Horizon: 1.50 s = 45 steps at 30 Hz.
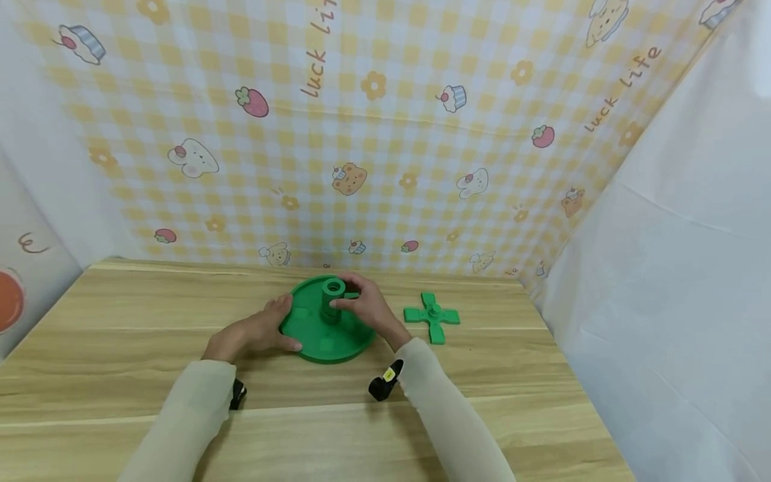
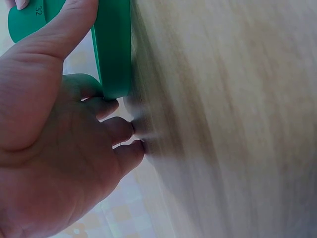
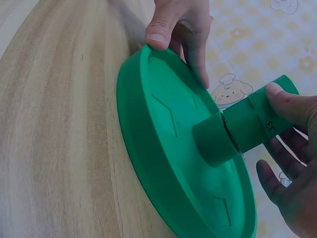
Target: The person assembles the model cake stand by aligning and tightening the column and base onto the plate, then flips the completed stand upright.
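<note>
A round green base (image 1: 310, 345) with a raised rim lies on the table, a short round post (image 3: 215, 139) rising from its middle. My left hand (image 1: 255, 330) holds the base at its left rim, thumb at the near side and fingers round the far side. With thumb and fingers, my right hand (image 1: 370, 308) grips a hollow green tube (image 3: 257, 116) by its upper end. The tube stands over the post, and a dark seam shows between the two in the right wrist view. Raised marks show on the tube's side.
A flat green cross-shaped piece (image 1: 435, 318) with a small central peg lies right of the base on the wooden table (image 1: 301, 435). Behind the table hangs a yellow checked cloth (image 1: 385, 147); a white sheet (image 1: 668, 268) hangs at the right.
</note>
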Available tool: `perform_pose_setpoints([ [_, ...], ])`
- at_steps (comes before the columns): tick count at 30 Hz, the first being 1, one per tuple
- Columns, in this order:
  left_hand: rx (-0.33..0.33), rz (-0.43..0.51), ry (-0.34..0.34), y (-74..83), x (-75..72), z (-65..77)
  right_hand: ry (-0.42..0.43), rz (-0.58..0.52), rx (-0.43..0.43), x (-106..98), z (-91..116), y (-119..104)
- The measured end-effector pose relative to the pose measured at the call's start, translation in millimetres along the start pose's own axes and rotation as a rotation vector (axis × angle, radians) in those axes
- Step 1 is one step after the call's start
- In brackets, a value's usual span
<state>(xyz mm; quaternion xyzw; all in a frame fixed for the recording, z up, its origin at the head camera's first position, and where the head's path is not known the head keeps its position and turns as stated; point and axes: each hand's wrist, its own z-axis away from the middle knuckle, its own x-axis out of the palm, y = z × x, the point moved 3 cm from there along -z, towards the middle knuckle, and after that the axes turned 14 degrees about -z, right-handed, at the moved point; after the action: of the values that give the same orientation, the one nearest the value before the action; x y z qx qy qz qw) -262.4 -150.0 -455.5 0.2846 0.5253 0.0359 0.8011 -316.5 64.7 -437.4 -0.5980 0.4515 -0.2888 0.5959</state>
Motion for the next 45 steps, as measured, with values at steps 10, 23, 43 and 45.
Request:
perform_pose_setpoints([
  [10, 0.0, -0.011, -0.001, 0.8, -3.0, -0.1, -0.07, -0.076, 0.002, -5.5, -0.3, -3.7],
  [23, 0.006, -0.012, -0.001, -0.3, -3.2, -2.5, -0.11, -0.088, -0.011, -5.8, 0.3, -4.7],
  [43, -0.002, -0.022, 0.008, 0.7, -0.9, -0.5, 0.014, 0.022, -0.036, -0.1, -1.2, 0.5],
  [45, -0.001, -0.023, 0.015, 0.9, -0.5, -0.8, 0.026, 0.014, -0.018, 0.3, -0.8, 0.0],
])
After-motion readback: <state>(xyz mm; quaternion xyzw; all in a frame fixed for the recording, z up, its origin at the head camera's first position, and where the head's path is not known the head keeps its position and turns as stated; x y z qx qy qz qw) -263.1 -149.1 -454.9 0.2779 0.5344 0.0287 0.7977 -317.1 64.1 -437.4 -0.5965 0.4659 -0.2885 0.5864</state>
